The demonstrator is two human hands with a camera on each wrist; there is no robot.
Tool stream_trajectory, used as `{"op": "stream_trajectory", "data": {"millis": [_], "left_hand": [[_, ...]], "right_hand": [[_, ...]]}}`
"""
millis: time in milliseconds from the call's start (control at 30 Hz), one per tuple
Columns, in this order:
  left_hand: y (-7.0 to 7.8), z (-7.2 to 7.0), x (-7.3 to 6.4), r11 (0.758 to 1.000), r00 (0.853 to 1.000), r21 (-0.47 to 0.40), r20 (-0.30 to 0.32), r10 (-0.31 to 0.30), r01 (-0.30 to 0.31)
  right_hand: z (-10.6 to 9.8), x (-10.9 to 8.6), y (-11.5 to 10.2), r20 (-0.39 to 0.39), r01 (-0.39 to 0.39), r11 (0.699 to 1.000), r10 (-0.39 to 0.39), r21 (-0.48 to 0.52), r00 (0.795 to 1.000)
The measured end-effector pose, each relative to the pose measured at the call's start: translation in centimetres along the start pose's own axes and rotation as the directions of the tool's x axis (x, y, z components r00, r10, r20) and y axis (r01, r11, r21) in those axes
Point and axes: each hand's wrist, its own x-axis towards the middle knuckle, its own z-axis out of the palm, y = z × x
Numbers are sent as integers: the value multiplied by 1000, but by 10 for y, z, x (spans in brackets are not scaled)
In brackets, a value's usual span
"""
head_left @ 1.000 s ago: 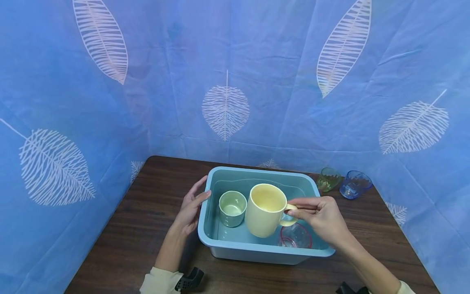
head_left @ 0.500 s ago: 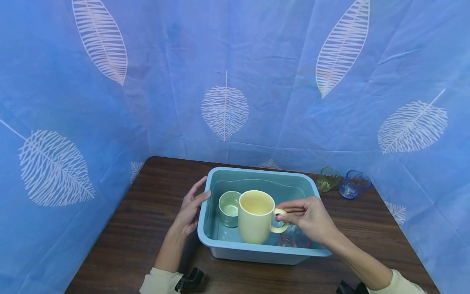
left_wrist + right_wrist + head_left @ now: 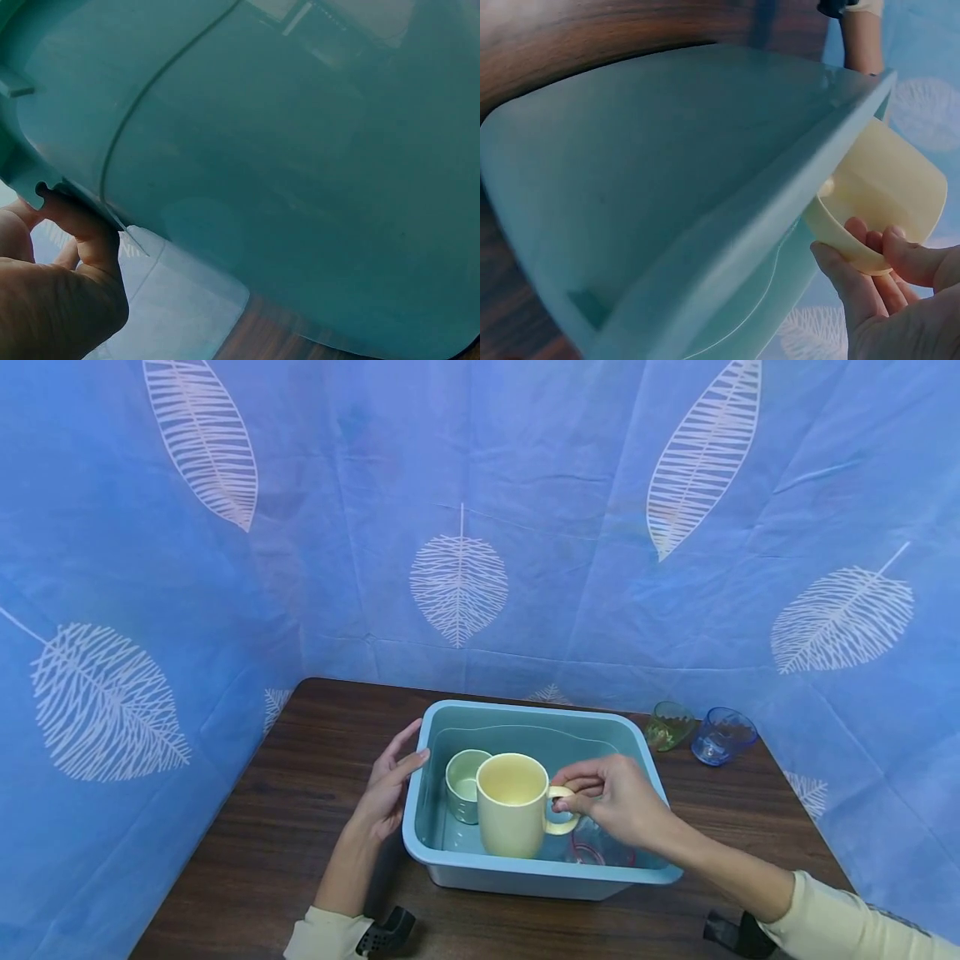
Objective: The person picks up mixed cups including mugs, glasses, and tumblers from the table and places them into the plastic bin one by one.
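My right hand (image 3: 622, 802) pinches the handle of a pale yellow mug (image 3: 512, 806), which is upright inside a blue plastic tub (image 3: 543, 883). The right wrist view shows the thumb and fingers around the handle of that mug (image 3: 900, 180), partly behind the tub wall. At the tub's left rim, my left hand (image 3: 386, 793) holds on, thumb at the edge and fingers along the outside. A small green cup (image 3: 461, 777) stands in the tub, partly hidden by the mug. A clear glass with a red rim (image 3: 588, 847) lies to the right, partly under my right hand.
Beyond the tub's right back corner, a green glass (image 3: 670, 727) and a blue glass (image 3: 723, 737) are on the dark wooden table (image 3: 300, 777). A blue leaf-patterned cloth (image 3: 562, 568) hangs behind and at both sides.
My right hand has brought the mug left and slightly down within the tub, so it now covers part of the green cup. The left hand keeps its place on the rim.
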Motion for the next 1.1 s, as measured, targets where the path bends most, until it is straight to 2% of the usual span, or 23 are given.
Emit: {"op": "stream_trajectory", "data": {"millis": [167, 400, 567, 967, 1100], "left_hand": [[0, 0, 0, 1000, 1000, 7, -12, -12, 12], [1, 2, -1, 1000, 999, 1, -32, -18, 18], [1, 2, -1, 1000, 999, -8, -42, -30, 30], [0, 1, -2, 1000, 999, -14, -31, -22, 22], [0, 1, -2, 1000, 999, -10, -30, -16, 16]], "right_hand": [[0, 8, 0, 24, 1, 999, 0, -48, 1000], [4, 20, 2, 17, -111, 993, 112, -25, 994], [10, 26, 6, 4, -156, 988, 156, -17, 988], [22, 39, 17, 43, -210, 978, 211, -17, 977], [25, 40, 19, 75, -200, 980, 200, -16, 977]]}}
